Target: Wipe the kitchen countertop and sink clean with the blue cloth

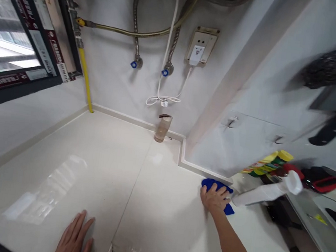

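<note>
My right hand (214, 198) presses a blue cloth (227, 208) flat on the white countertop (157, 207), close to the raised back edge beside the wall column. Its fingers lie on top of the cloth. My left hand (74, 239) rests palm down on the counter near the front edge, fingers spread and holding nothing. Just right of the cloth stands a white bottle (266, 192), almost touching it.
A small brownish jar (163, 128) stands in the back corner under the hoses, valves and wall socket (201, 45). Yellow-capped bottles (266, 163), red and black items and a metal pan lid (321, 233) crowd the right. A window (9, 35) is at left.
</note>
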The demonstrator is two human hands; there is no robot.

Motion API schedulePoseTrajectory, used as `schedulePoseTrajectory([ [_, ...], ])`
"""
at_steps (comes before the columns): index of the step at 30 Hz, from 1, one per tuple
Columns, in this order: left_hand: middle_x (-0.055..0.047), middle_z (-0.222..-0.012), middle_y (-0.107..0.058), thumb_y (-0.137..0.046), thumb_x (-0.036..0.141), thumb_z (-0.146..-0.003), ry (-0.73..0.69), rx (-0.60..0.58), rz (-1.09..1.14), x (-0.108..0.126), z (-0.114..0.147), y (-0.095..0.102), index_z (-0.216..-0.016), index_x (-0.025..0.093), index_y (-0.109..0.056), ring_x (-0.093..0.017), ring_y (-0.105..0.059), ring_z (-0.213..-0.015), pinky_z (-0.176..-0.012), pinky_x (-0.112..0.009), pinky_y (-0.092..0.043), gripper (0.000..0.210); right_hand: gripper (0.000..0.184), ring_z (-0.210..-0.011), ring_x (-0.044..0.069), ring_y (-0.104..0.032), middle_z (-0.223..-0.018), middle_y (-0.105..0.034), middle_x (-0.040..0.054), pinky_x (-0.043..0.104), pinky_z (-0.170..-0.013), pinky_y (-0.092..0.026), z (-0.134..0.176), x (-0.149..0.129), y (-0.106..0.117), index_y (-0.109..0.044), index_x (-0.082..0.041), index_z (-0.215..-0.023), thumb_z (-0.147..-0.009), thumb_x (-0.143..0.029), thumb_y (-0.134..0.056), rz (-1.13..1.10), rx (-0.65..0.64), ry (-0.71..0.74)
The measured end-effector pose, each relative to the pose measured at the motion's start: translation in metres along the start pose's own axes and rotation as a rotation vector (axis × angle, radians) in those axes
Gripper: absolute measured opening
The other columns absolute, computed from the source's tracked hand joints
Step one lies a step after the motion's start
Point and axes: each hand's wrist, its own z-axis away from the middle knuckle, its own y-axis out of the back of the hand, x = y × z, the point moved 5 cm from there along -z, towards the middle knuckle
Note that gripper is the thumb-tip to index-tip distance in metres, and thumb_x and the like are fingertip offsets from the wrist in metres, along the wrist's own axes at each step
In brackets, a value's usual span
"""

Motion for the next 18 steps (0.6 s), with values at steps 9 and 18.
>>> schedulePoseTrajectory([
  [9,-0.005,-0.164,-0.028,-0.048,0.041,-0.091,0.030,-0.016,0.005,-0.003,0.005,-0.002,-0.157,0.033,-0.021,-0.029,-0.035,-0.147,-0.114,-0.054,-0.046,0.071,0.068,-0.141,0.050,-0.028,-0.152,-0.033,0.0325,0.064,-0.107,-0.027,0.069,-0.141,0.018,-0.046,-0.004,-0.144,-0.091,-0.046,-0.044,-0.098,-0.056,0.297],
  [18,-0.010,-0.158,-0.040,-0.045,0.037,-0.095,0.045,-0.016,-0.057,-0.004,0.007,-0.004,-0.145,0.024,-0.046,-0.027,-0.038,-0.146,-0.114,-0.051,-0.046,0.053,0.075,-0.151,0.042,-0.012,-0.165,-0.019,0.0178,0.061,-0.120,-0.012,0.269,-0.257,0.091,-0.041,-0.014,-0.151,-0.085,-0.048,-0.057,-0.461,-0.332,0.888],
])
